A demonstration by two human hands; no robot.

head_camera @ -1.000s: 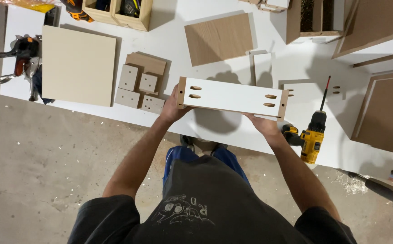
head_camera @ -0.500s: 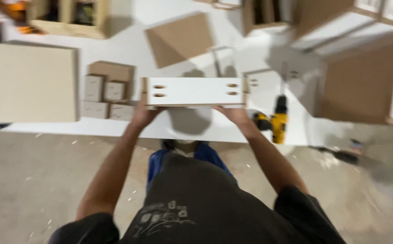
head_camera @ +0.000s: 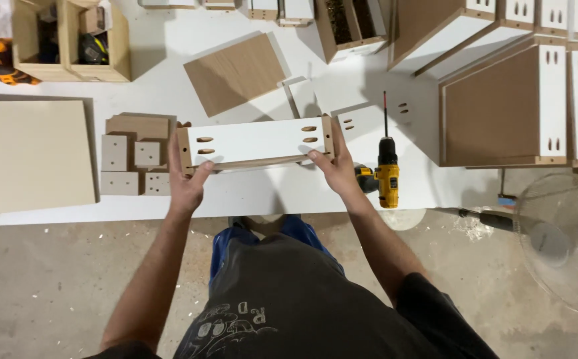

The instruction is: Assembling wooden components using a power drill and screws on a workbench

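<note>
**White panel with pocket holes, being held at both ends above the bench**

Item: a long white panel (head_camera: 256,141) with raw brown edges is being held level, lengthwise from left to right, over the front part of the white bench (head_camera: 169,86). Two oval pocket holes are being shown near each end of its upper face.

Hands: the left hand (head_camera: 184,178) is being closed around the panel's left end, thumb laid along the lower edge. The right hand (head_camera: 332,159) is being closed around the right end, fingers lying on the face. Both hands are occupied by the panel alone.

Adjacent stock:
- A cluster of small wooden blocks (head_camera: 133,156) is lying just beside the left end.
- A large pale square board (head_camera: 29,156) is lying further left.
- A brown square board (head_camera: 236,72) is lying behind the panel.
- A yellow cordless drill (head_camera: 387,174) is lying just right of the right hand, bit pointing away.
- Assembled drawer boxes (head_camera: 508,113) are being stored at the right.
- An open wooden crate (head_camera: 69,40) is standing at the far left corner.
</note>
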